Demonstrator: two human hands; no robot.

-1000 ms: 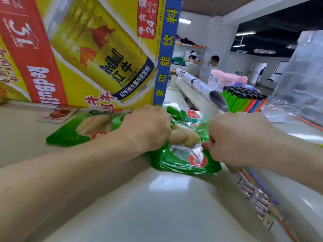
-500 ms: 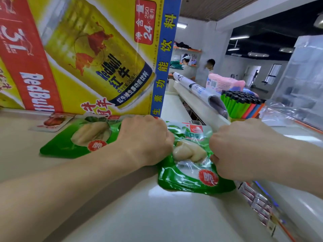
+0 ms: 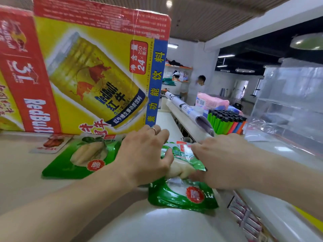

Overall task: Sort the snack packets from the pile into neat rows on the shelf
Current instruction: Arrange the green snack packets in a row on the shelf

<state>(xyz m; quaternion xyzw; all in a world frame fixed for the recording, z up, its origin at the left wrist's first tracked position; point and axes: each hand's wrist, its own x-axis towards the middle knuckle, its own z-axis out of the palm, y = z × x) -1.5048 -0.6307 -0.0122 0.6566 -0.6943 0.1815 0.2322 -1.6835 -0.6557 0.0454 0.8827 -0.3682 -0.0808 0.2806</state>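
Two green snack packets lie on the white shelf top (image 3: 157, 224). One green packet (image 3: 78, 159) lies flat at the left. A second green packet (image 3: 181, 194) lies right of it, its lower end over the shelf's front edge. My left hand (image 3: 143, 154) rests across both with fingers spread, the thumb touching the second packet. My right hand (image 3: 220, 158) grips that packet's upper right side between fingers and thumb. A small red packet (image 3: 50, 144) lies flat behind the left one.
A big yellow and red Red Bull carton (image 3: 87, 75) stands right behind the packets. To the right are a rolled poster (image 3: 188, 110), coloured lighters (image 3: 225, 121), a pink pack (image 3: 213, 102) and a clear plastic case (image 3: 288, 102). Small packets (image 3: 244, 217) sit on the lower shelf.
My left hand has uncurled and spread over the packets. The right-hand packet has slid toward me, over the shelf edge. The view has tilted up.
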